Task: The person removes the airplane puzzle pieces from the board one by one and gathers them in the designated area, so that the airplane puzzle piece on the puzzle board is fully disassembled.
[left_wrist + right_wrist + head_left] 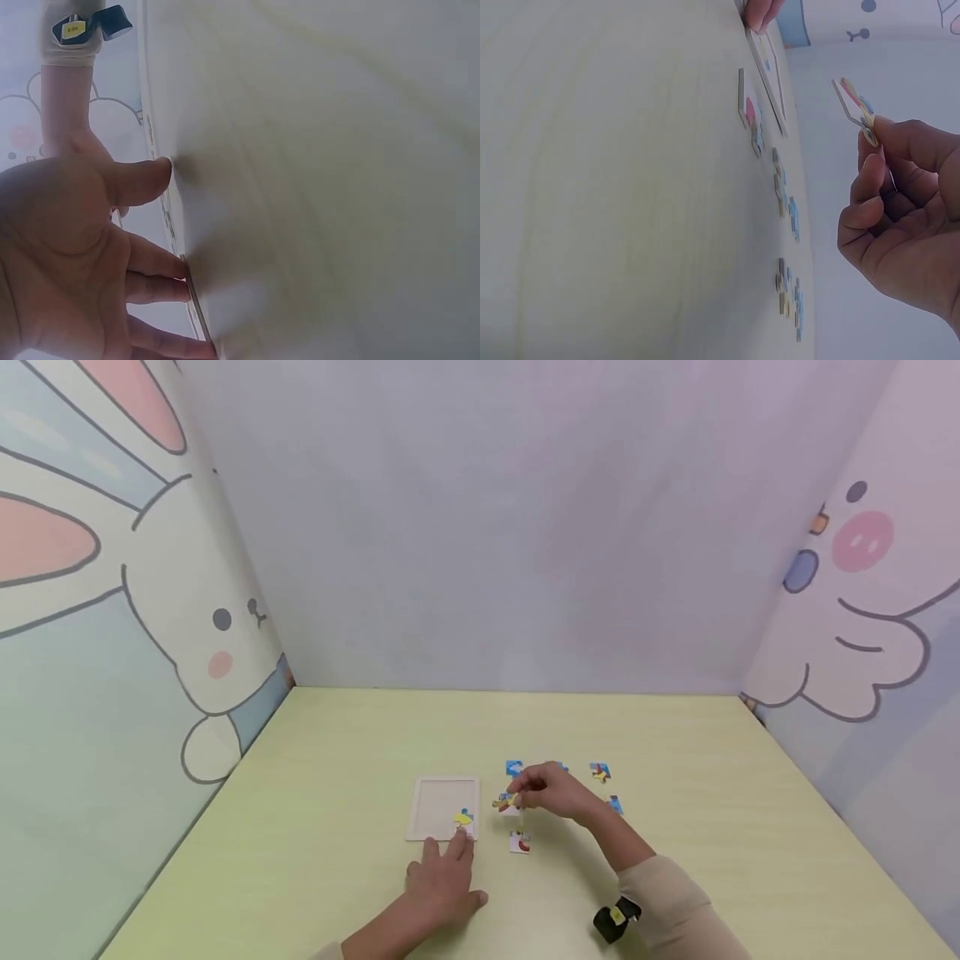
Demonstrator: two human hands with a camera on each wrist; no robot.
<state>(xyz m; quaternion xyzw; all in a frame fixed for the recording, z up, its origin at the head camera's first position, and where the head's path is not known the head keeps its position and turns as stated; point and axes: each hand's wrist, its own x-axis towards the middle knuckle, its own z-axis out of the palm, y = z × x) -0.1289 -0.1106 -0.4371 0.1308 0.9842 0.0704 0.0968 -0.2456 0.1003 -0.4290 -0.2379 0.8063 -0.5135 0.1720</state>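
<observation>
My right hand (557, 792) is raised over the loose puzzle pieces. Between thumb and fingertips it pinches a puzzle piece (853, 107), seen nearly edge-on in the right wrist view. To the left lies a pale square puzzle tray (412, 814) with a raised rim. One yellow and blue puzzle piece (464, 817) sits in its lower right corner. The fingertips of my left hand (442, 885) rest at the tray's near edge by that corner, fingers extended and thumb spread out to the right. In the left wrist view the fingertips (182, 289) touch the tray's edge.
Several loose pieces lie right of the tray: a white and red piece (520, 842) nearest, a blue piece (513, 767) behind, and a yellow and red piece (600, 772) farther right. Cartoon-printed walls enclose the pale yellow table (337, 752) at the back and sides.
</observation>
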